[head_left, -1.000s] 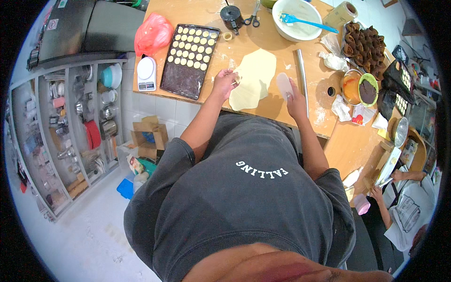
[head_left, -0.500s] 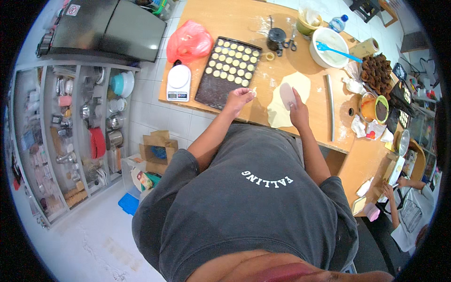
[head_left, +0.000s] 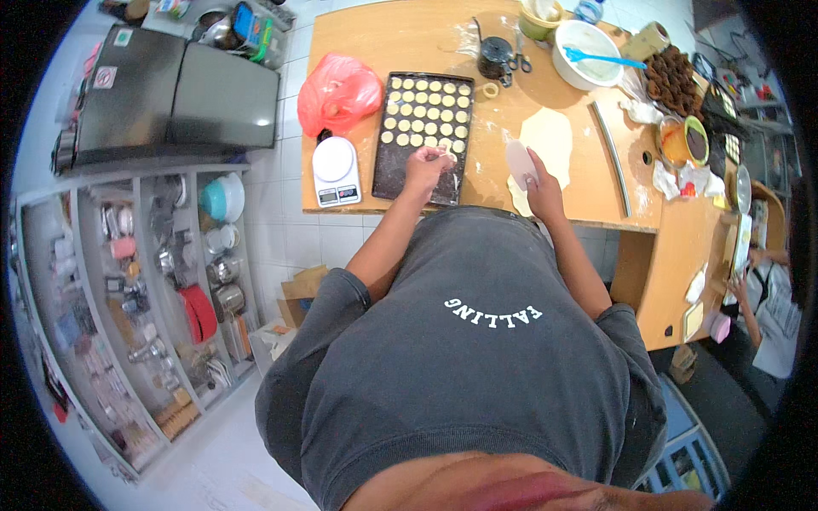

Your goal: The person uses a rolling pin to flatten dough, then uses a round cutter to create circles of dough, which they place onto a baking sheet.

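My left hand (head_left: pixel 428 168) pinches a small pale dough piece (head_left: pixel 446 152) over the lower part of the dark baking tray (head_left: pixel 396 174), whose upper part holds rows of several pale discs (head_left: pixel 418 110). My right hand (head_left: pixel 538 186) grips a pale oval scraper (head_left: pixel 518 162) beside the rolled-out dough sheet (head_left: pixel 555 140), which lies on the wooden table (head_left: pixel 486 196). A metal rod (head_left: pixel 612 157) lies right of the sheet, and a small pale ring (head_left: pixel 491 89) sits above it.
A pink bag (head_left: pixel 339 92) and white scale (head_left: pixel 336 170) stand left. Behind are a black pot (head_left: pixel 495 58), scissors (head_left: pixel 521 61) and white bowl (head_left: pixel 582 72). Dark cups (head_left: pixel 669 78) crowd the right. A co-worker (head_left: pixel 771 315) is at the right. Shelves (head_left: pixel 153 319) are left.
My left hand has moved onto the tray with the small piece. My right hand and scraper have shifted about the dough sheet. The view has swung, shifting the whole scene.
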The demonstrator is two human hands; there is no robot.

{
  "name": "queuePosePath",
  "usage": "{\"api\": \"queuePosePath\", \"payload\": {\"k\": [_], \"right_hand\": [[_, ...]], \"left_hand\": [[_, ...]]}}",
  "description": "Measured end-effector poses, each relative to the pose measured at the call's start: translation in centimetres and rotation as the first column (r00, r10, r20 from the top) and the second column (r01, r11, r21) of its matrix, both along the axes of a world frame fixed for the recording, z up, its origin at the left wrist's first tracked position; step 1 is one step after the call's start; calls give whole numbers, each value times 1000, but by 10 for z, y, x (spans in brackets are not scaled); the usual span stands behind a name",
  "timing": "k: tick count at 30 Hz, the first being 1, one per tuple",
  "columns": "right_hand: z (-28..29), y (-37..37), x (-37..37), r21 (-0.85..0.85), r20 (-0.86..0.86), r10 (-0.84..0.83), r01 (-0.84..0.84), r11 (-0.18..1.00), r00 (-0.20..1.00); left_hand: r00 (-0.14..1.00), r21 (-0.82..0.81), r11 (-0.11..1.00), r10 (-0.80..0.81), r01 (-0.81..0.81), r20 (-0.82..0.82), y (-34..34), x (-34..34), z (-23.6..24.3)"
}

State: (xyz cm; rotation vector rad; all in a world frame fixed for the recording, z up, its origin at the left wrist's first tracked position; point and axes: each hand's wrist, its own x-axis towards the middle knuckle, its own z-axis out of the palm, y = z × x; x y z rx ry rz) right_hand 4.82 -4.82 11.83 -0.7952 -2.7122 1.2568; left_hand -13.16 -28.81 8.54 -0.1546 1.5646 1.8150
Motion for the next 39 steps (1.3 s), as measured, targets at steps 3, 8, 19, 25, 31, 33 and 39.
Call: {"api": "queuePosePath", "payload": {"k": [3,8,19,25,31,33,39], "right_hand": [[4,12,22,29,32,-52,51,998,998],[-1,37,63,52,117,-143,137,989,983],[-49,165,110,77,33,-313,310,948,949],[-56,219,85,67,101,-287,281,957,953],[-84,271,34,26,41,-61,60,998,997],[-80,276,12,35,43,-12,10,999,999],[-100,291,-24,57,-86,106,-101,993,991]], "left_hand": [[1000,-46,999,15,-14,10,10,9,0],[985,32,986,-163,161,56,11,21,-18],[992,-27,999,-41,44,123,108,73,-7],[989,-133,980,-145,145,6,183,101,-3],[997,-157,985,-72,66,-36,231,143,-1],[1000,-175,985,-5,2,-15,232,164,-1],[963,-228,950,242,-211,117,207,222,-4]]}}
